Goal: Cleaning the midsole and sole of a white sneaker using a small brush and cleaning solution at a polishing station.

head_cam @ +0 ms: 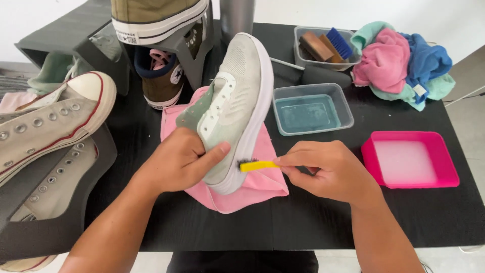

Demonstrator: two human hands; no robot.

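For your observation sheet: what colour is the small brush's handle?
Yellow; the small brush in the right hand shows best in the head view.

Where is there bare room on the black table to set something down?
The black table is bare along the near edge, below the pink cloth and the pink tray. A smaller patch lies between the clear tub and that tray. The left side is crowded with sneakers, and the back with a brush box and rags.

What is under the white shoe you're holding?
A pink cloth lies spread under the white shoe on the black table. The shoe and left hand cover its middle.
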